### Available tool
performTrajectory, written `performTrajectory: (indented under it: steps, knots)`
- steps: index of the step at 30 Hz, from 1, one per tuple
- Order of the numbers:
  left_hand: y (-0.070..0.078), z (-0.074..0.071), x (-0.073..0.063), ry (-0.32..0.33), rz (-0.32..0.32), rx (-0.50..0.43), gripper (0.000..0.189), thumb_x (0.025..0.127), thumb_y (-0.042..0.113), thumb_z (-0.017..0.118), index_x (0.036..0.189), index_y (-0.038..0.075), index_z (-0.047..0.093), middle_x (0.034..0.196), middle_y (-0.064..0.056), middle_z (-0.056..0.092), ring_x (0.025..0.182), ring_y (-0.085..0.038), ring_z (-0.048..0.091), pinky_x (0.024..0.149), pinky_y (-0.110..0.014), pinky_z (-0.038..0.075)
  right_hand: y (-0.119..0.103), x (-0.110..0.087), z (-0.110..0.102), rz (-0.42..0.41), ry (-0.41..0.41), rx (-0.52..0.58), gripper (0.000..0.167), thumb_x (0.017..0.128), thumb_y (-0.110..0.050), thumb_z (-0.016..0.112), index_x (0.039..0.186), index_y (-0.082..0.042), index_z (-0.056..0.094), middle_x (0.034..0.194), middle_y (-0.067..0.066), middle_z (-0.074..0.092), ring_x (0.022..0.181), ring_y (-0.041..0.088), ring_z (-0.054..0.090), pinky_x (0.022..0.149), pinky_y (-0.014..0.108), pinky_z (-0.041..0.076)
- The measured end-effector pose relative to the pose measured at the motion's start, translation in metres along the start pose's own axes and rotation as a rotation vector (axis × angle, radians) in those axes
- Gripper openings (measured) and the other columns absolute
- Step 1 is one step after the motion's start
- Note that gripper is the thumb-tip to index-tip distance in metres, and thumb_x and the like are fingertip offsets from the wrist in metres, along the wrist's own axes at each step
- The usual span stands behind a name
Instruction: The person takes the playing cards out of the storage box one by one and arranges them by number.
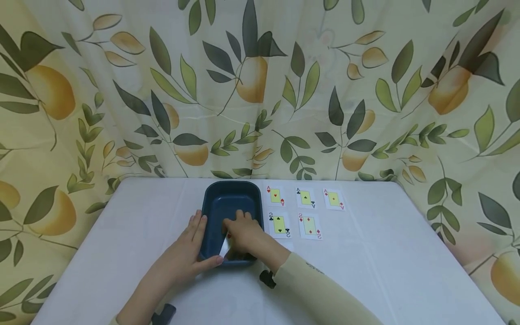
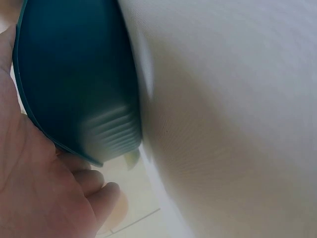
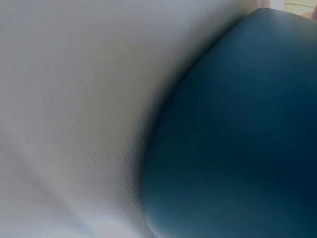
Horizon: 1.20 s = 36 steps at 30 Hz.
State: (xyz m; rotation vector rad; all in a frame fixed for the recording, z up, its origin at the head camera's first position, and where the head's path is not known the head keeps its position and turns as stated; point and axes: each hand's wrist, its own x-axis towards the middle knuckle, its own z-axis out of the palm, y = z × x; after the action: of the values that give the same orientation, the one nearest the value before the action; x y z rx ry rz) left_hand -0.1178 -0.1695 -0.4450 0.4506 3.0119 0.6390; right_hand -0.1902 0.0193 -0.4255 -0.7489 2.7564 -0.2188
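A dark blue rectangular tray (image 1: 219, 205) stands on the white-covered table. My left hand (image 1: 183, 255) rests against its left side with straight fingers, the thumb along the near edge. In the left wrist view, the palm and fingers (image 2: 89, 181) lie along the outside of the tray wall (image 2: 74, 64). My right hand (image 1: 245, 232) reaches into the tray and pinches a playing card (image 1: 225, 247), tilted and partly hidden by the fingers. Only the tray's outer wall (image 3: 237, 134) and the cloth show in the right wrist view; the right hand is out of sight there.
Right of the tray, playing cards lie face up in two rows: ace of hearts (image 1: 275, 196), a black ace (image 1: 305, 197) and ace of diamonds (image 1: 333, 199) behind; a black two (image 1: 279, 225) and two of diamonds (image 1: 310, 226) in front. A patterned curtain (image 1: 260, 122) hangs behind the table.
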Motion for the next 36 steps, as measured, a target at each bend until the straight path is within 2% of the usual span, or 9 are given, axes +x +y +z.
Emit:
performTrajectory:
  steps: [6, 12, 17, 20, 25, 28, 30, 33, 36]
  knots:
    - [0.000, -0.001, 0.001, -0.018, -0.013, 0.004, 0.115, 0.082, 0.079, 0.055, 0.160, 0.005, 0.013, 0.168, -0.013, 0.003, 0.153, -0.034, 0.011, 0.111, -0.059, 0.035, -0.001, -0.006, -0.001, -0.070, 0.035, -0.018, 0.054, 0.068, -0.046, 0.091, 0.112, -0.028, 0.066, 0.115, 0.007, 0.057, 0.100, 0.025, 0.049, 0.088, 0.052, 0.053]
    - [0.002, -0.002, -0.002, -0.017, -0.007, 0.011, 0.116, 0.082, 0.081, 0.053, 0.160, 0.005, 0.014, 0.168, -0.015, 0.004, 0.153, -0.036, 0.011, 0.111, -0.060, 0.035, 0.000, -0.012, -0.001, -0.188, 0.068, -0.093, 0.065, 0.074, -0.051, 0.085, 0.129, -0.027, 0.060, 0.125, 0.006, 0.057, 0.105, 0.024, 0.052, 0.081, 0.039, 0.058]
    - [0.002, -0.003, -0.002, -0.005, 0.003, 0.016, 0.116, 0.082, 0.083, 0.049, 0.160, 0.004, 0.015, 0.167, -0.015, 0.005, 0.153, -0.036, 0.012, 0.111, -0.059, 0.036, 0.005, -0.011, 0.001, -0.246, 0.110, -0.121, 0.064, 0.083, -0.054, 0.074, 0.140, -0.030, 0.056, 0.137, 0.007, 0.055, 0.114, 0.026, 0.057, 0.089, 0.041, 0.057]
    - [0.001, -0.003, -0.002, -0.003, 0.010, 0.008, 0.116, 0.082, 0.083, 0.048, 0.159, 0.004, 0.015, 0.167, -0.015, 0.005, 0.153, -0.035, 0.011, 0.112, -0.058, 0.036, 0.008, -0.010, 0.000, -0.262, 0.141, -0.016, 0.053, 0.088, -0.050, 0.065, 0.138, -0.033, 0.058, 0.139, 0.007, 0.053, 0.110, 0.025, 0.059, 0.089, 0.040, 0.056]
    - [0.000, -0.002, -0.002, 0.006, 0.028, 0.003, 0.114, 0.084, 0.081, 0.049, 0.159, 0.002, 0.017, 0.167, -0.017, 0.008, 0.152, -0.038, 0.014, 0.111, -0.058, 0.037, 0.012, -0.012, -0.005, -0.234, 0.128, 0.301, 0.046, 0.089, -0.045, 0.051, 0.133, -0.036, 0.059, 0.132, 0.002, 0.052, 0.098, 0.019, 0.057, 0.079, 0.036, 0.053]
    - [0.000, -0.002, -0.002, 0.017, 0.040, -0.002, 0.113, 0.084, 0.080, 0.051, 0.158, 0.001, 0.019, 0.166, -0.019, 0.010, 0.152, -0.039, 0.016, 0.110, -0.058, 0.037, 0.013, -0.013, -0.010, -0.256, 0.099, 0.519, 0.042, 0.094, -0.041, 0.046, 0.133, -0.030, 0.058, 0.128, 0.001, 0.055, 0.100, 0.016, 0.058, 0.083, 0.035, 0.053]
    - [0.000, -0.002, -0.002, 0.015, 0.038, -0.006, 0.113, 0.084, 0.079, 0.052, 0.158, 0.001, 0.018, 0.166, -0.018, 0.009, 0.152, -0.039, 0.016, 0.111, -0.059, 0.036, 0.014, -0.013, -0.013, -0.278, 0.069, 0.623, 0.042, 0.096, -0.041, 0.049, 0.134, -0.026, 0.057, 0.128, 0.001, 0.056, 0.105, 0.015, 0.060, 0.087, 0.034, 0.053]
    - [0.000, -0.002, -0.001, 0.003, 0.028, -0.008, 0.113, 0.084, 0.079, 0.053, 0.159, 0.002, 0.017, 0.167, -0.016, 0.007, 0.153, -0.037, 0.014, 0.111, -0.059, 0.035, 0.015, -0.013, -0.015, -0.291, 0.030, 0.664, 0.047, 0.094, -0.046, 0.060, 0.136, -0.028, 0.055, 0.132, -0.001, 0.055, 0.113, 0.016, 0.058, 0.090, 0.033, 0.053]
    - [0.000, -0.003, -0.001, -0.003, 0.021, -0.008, 0.115, 0.082, 0.080, 0.053, 0.159, 0.003, 0.016, 0.167, -0.015, 0.006, 0.153, -0.036, 0.012, 0.112, -0.058, 0.035, 0.017, -0.014, -0.016, -0.286, 0.018, 0.602, 0.058, 0.085, -0.049, 0.072, 0.138, -0.033, 0.054, 0.133, -0.003, 0.053, 0.113, 0.015, 0.053, 0.085, 0.029, 0.051]
